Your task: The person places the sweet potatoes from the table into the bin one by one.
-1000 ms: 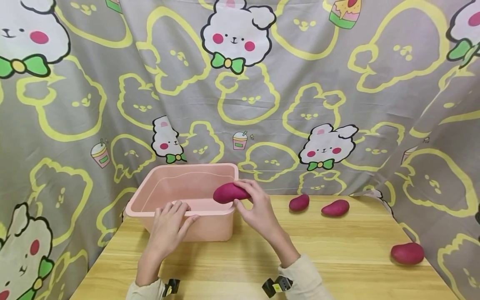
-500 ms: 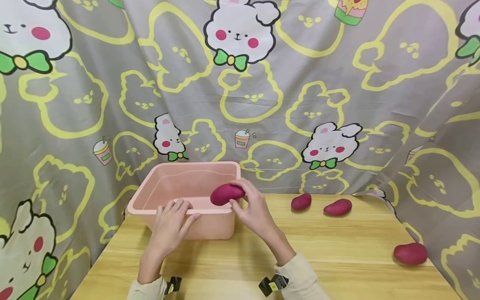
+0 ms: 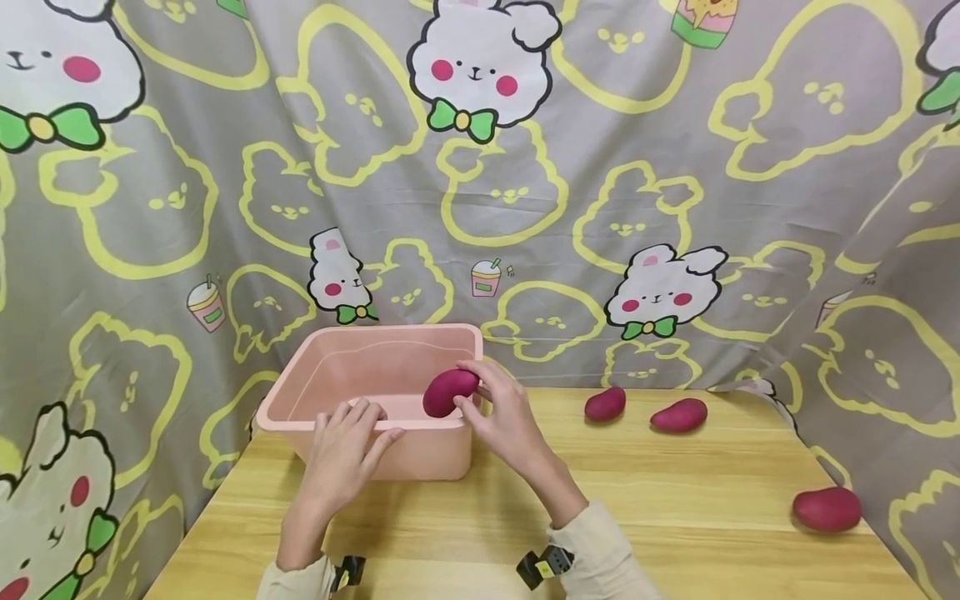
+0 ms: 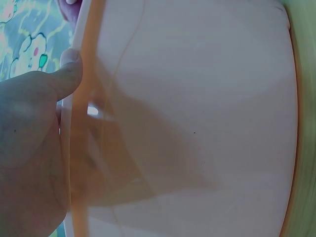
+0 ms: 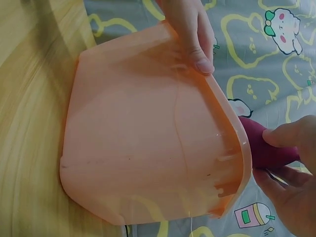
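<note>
My right hand (image 3: 504, 412) pinches a purple sweet potato (image 3: 450, 392) between thumb and fingers, over the right front part of a pink plastic basin (image 3: 405, 458). In the right wrist view the sweet potato (image 5: 266, 143) shows just past the basin's rim (image 5: 239, 133). My left hand (image 3: 341, 450) grips the basin's front rim, fingers over the inner side and thumb along the outside. The left wrist view shows the thumb (image 4: 69, 74) at the rim, while the fingers are mostly hidden behind the wall.
Two sweet potatoes (image 3: 605, 404) (image 3: 678, 415) lie on the wooden table (image 3: 637, 500) right of the basin, near its back edge. Another sweet potato (image 3: 827, 508) lies close to the right edge. A grey patterned curtain (image 3: 517, 225) hangs behind and at both sides.
My right hand has shifted slightly left and the sweet potato in it has tilted more upright, moving further inside the basin's rim. The left hand keeps its place.
</note>
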A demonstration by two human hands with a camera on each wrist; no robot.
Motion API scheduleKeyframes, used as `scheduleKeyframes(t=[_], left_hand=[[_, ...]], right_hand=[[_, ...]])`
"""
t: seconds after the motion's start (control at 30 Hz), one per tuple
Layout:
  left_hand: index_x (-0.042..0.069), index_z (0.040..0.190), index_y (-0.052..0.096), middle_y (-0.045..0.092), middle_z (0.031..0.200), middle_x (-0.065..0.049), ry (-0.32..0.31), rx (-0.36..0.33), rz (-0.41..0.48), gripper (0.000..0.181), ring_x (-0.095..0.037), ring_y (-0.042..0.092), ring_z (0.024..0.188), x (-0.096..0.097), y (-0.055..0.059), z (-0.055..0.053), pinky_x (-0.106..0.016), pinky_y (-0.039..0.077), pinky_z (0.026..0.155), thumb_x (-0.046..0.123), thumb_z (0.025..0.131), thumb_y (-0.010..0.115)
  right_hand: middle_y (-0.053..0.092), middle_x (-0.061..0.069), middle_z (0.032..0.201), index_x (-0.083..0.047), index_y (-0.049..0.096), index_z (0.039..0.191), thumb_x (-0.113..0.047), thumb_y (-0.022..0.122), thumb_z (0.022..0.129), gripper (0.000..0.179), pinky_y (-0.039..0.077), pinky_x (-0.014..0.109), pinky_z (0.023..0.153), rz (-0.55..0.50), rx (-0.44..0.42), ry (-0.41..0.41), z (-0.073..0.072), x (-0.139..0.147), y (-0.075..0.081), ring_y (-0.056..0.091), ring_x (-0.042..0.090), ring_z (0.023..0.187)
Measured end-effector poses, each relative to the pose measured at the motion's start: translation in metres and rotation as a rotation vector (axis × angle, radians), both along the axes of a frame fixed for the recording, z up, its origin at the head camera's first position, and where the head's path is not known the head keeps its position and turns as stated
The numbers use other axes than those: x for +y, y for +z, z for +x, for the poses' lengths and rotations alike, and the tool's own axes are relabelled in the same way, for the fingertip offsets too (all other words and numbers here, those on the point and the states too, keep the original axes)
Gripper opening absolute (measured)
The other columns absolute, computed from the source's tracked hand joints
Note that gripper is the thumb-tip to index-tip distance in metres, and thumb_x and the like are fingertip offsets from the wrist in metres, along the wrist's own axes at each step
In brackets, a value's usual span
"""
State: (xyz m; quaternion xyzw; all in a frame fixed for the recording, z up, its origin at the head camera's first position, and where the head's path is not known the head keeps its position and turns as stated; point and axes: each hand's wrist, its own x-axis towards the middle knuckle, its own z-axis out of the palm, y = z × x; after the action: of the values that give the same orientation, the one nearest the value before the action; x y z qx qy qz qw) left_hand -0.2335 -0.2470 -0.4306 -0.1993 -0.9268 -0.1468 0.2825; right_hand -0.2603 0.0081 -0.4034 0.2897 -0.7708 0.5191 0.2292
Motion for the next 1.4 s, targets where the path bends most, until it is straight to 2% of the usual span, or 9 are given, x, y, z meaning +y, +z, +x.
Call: scheduleKeyframes(t=[0.37,0.63,1.0,1.2,1.4], left_hand=[[0.015,0.097,0.060,0.057,0.092,0.002,0.005,0.001,0.003,0.024,-0.024,0.051,0.092,0.0005,0.0004,0.0013,-0.042,0.029,0.076,0.037,0.099,0.067],[0.014,0.097,0.060,0.056,0.091,0.002,-0.005,0.016,0.008,0.024,-0.025,0.052,0.092,0.0006,0.0000,0.0003,-0.042,0.029,0.076,0.037,0.098,0.069],[0.014,0.097,0.060,0.056,0.090,0.002,-0.006,0.020,0.008,0.025,-0.025,0.052,0.091,-0.0006,-0.0012,0.0000,-0.041,0.029,0.076,0.037,0.097,0.070],[0.014,0.097,0.060,0.056,0.091,0.002,-0.003,0.019,0.006,0.025,-0.025,0.051,0.091,-0.0007,-0.0012,0.0004,-0.041,0.029,0.075,0.037,0.098,0.069],[0.014,0.096,0.060,0.055,0.090,0.002,-0.006,0.018,0.012,0.024,-0.025,0.051,0.090,-0.0009,-0.0014,0.0001,-0.041,0.028,0.075,0.037,0.097,0.069]], right_hand=[[0.066,0.010,0.119,-0.002,0.064,0.125,0.004,0.078,0.087,0.041,0.055,0.028,0.088,0.026,0.013,0.016,-0.0029,-0.0030,0.0017,0.070,0.021,0.108],[0.065,0.008,0.119,-0.003,0.065,0.129,0.003,0.076,0.088,0.042,0.055,0.029,0.090,0.092,0.066,-0.015,-0.0047,-0.0048,0.0009,0.067,0.017,0.104],[0.066,0.010,0.114,0.001,0.067,0.121,0.004,0.075,0.088,0.034,0.055,0.028,0.089,0.084,0.085,0.009,-0.0047,-0.0073,0.0007,0.068,0.019,0.104],[0.066,0.012,0.115,-0.001,0.068,0.121,0.004,0.071,0.091,0.030,0.055,0.029,0.089,0.092,0.075,0.014,-0.0048,-0.0086,0.0001,0.068,0.020,0.106],[0.067,0.013,0.119,-0.002,0.068,0.123,0.006,0.064,0.093,0.030,0.056,0.025,0.084,0.101,0.051,-0.001,-0.0031,-0.0083,0.0005,0.073,0.022,0.101]])
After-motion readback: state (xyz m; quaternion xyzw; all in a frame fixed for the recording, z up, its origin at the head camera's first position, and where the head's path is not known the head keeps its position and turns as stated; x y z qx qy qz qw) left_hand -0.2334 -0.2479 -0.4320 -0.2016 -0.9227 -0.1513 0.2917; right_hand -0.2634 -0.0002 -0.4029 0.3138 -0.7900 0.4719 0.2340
